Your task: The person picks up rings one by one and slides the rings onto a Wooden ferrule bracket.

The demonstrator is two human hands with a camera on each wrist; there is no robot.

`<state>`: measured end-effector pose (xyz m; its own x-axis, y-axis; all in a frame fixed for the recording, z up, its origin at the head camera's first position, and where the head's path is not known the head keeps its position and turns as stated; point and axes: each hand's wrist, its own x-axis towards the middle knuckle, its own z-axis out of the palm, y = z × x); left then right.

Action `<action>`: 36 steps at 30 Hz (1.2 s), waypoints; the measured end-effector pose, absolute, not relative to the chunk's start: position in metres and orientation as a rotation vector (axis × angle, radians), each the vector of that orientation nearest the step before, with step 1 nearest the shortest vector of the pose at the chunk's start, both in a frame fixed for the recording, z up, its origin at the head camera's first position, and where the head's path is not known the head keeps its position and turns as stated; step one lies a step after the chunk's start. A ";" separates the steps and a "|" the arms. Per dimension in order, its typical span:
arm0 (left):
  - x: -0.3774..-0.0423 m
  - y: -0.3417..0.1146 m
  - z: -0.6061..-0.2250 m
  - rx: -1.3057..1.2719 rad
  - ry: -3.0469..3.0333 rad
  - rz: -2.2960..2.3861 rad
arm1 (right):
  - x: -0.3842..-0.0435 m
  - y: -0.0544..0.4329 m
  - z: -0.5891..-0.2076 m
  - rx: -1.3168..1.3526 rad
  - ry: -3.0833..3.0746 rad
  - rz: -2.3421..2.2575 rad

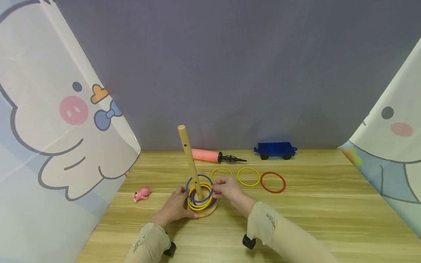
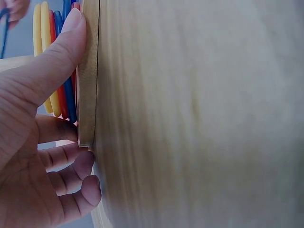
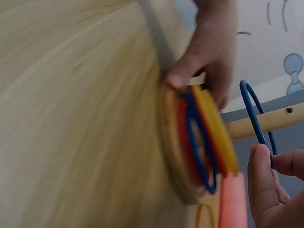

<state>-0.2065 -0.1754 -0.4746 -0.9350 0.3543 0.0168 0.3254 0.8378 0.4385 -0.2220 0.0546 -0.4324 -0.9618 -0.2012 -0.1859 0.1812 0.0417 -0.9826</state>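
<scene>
A wooden ring-toss stand has a tall peg (image 1: 189, 155) rising from a round base (image 1: 207, 212). Several yellow, red and blue rings lie stacked round the peg's foot; the yellow rings (image 3: 216, 126) are uppermost. My left hand (image 1: 175, 207) grips the base at its left side, thumb along the rim and fingers curled at the edge (image 2: 88, 95). With thumb and fingertips, my right hand (image 1: 230, 190) pinches a blue ring (image 3: 251, 111) by its right side. That ring encircles the peg, raised above the stack.
Beyond the stand lie a pink hand pump (image 1: 207, 155) with a black nozzle and a blue toy wagon (image 1: 276, 149). Two yellow rings (image 1: 249, 185) and a red ring (image 1: 273, 192) lie on the table right of the stand. A small pink toy figure (image 1: 142, 194) is at the left.
</scene>
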 end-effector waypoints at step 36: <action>-0.205 -0.175 -0.472 0.521 2.941 0.671 | -0.234 0.270 -0.454 0.161 3.036 -0.864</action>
